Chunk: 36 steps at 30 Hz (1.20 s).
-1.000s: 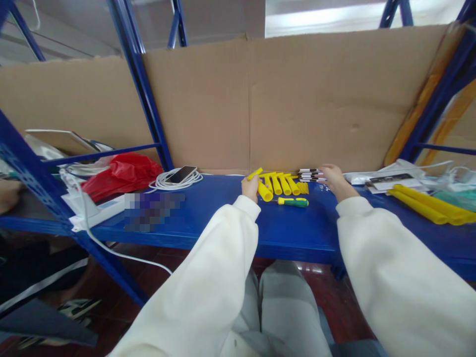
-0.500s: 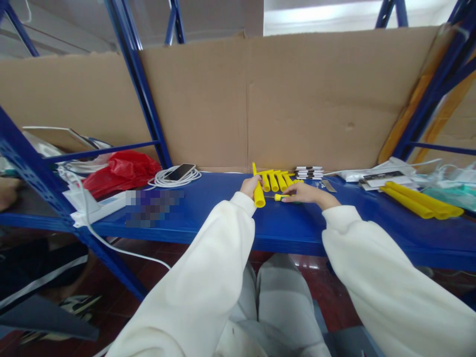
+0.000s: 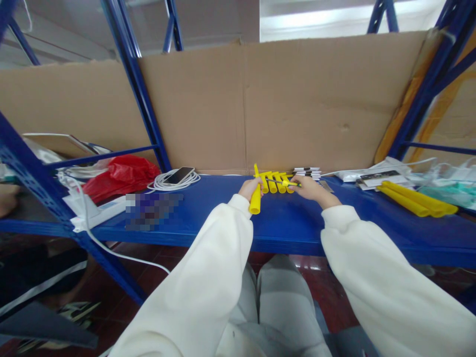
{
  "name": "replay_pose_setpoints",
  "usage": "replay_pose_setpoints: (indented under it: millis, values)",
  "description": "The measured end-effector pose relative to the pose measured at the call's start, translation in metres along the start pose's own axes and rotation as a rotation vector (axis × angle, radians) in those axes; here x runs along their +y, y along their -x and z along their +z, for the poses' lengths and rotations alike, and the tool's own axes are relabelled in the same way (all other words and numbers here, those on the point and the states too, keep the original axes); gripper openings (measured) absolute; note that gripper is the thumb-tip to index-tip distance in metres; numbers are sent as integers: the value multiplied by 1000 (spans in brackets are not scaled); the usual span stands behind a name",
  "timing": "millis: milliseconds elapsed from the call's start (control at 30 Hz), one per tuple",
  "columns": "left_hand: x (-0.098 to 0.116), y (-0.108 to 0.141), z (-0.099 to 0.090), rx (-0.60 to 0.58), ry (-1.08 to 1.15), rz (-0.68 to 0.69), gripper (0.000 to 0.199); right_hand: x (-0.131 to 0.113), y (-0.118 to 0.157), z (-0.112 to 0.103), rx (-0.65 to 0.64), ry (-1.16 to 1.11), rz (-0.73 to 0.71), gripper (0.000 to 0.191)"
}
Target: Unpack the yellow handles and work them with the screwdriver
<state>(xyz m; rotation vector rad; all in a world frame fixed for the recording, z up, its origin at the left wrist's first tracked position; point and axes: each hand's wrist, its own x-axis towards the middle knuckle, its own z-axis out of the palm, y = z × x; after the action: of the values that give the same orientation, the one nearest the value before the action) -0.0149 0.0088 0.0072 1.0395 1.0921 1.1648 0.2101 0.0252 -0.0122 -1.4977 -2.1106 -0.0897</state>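
My left hand [image 3: 248,189] is closed around a yellow plastic tube [image 3: 255,204] with a narrower upper end, held upright above the blue shelf [image 3: 219,198]. In my right hand [image 3: 305,187] is a screwdriver [image 3: 285,183] with a yellow and dark handle. Its thin shaft points left toward the upper part of the tube; whether the tip touches it I cannot tell. Behind and between the hands lie several similar yellow tubes [image 3: 273,186] in a row, partly covered by the screwdriver and my right fingers.
Behind my right hand sit a stack of small white-and-black packs [image 3: 307,172] and a small metal plate [image 3: 326,186]. Longer yellow tubes [image 3: 416,201] lie at right. At left are a phone [image 3: 181,175] on a coiled white cable [image 3: 163,184] and a red bag [image 3: 121,176]. Cardboard [image 3: 201,109] walls the back.
My right hand has lifted the screwdriver from low by the shelf and brought its shaft up to the yellow tube. The held tube has tilted slightly, its wide end shifting left and down.
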Motion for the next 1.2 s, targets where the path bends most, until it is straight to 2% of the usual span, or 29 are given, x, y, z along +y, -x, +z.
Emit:
replay_pose_setpoints:
  millis: [100,233,433,633,900,1200]
  values:
    - [0,3,1,-62,-46,3,17,3,0,0,26,42,55,17]
    - [-1,4,3,-117,-101,12,17,5,0,2,25,59,49,17]
    - [-3,3,3,-113,-119,27,23,4,0,1,8,71,56,17]
    - [-3,2,3,-92,-73,6,20,4,0,2,11,59,14,17]
    - [-5,-2,2,-124,-80,26,24,1,2,0,0,51,24,16]
    - [-8,-5,1,-110,-17,29,14,3,1,1,8,45,8,17]
